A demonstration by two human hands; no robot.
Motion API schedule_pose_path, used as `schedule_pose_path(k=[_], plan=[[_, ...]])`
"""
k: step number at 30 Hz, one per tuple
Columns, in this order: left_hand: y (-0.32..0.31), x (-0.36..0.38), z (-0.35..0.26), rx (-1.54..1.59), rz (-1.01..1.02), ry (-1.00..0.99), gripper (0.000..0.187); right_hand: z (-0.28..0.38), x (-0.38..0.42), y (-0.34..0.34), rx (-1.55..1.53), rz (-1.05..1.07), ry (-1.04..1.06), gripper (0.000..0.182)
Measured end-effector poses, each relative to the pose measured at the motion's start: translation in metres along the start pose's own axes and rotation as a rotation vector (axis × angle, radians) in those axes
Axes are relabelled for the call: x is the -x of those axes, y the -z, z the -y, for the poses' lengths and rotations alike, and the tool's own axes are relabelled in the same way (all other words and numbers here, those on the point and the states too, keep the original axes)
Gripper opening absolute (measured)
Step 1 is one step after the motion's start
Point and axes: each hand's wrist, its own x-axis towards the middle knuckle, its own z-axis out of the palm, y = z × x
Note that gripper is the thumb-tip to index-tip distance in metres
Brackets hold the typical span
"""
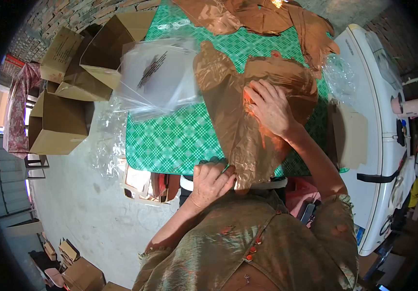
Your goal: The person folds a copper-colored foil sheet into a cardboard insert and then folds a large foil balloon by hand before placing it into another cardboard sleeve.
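Observation:
A shiny brown garment (pixel 218 106) lies partly folded on the green checked tablecloth (pixel 170 140), its narrow end reaching the table's near edge. My right hand (pixel 269 106) rests on the upper middle of the garment, palm down with fingers spread and slightly bent. At the near edge, my left hand (pixel 211 183) has its fingers curled around the garment's lower left border. Left of the garment, a stack of clear plastic bags (pixel 160 77) with dark print lies on the tablecloth. More brown garments (pixel 262 18) are heaped along the far side.
Open cardboard boxes (pixel 63 121) stand to the left. A white appliance (pixel 369 136) borders the table on the right, with crumpled clear plastic (pixel 340 75) and a cardboard piece (pixel 352 138) beside it. Under the near edge, a box of papers (pixel 138 184) sits on the floor.

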Motion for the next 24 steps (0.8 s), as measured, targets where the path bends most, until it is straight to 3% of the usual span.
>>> schedule_pose_path(k=[11,20,24], plan=[[0.000,0.000,0.001,-0.002,0.004,-0.010,0.034,0.008,0.007,-0.019,-0.041,0.113,-0.173,0.068],[0.003,-0.004,-0.002,-0.008,0.008,-0.004,0.025,0.007,0.009,-0.025,-0.061,0.150,-0.209,0.067],[0.003,-0.002,-0.002,-0.014,0.019,-0.008,0.034,0.009,0.008,-0.023,-0.084,0.162,-0.229,0.067]])
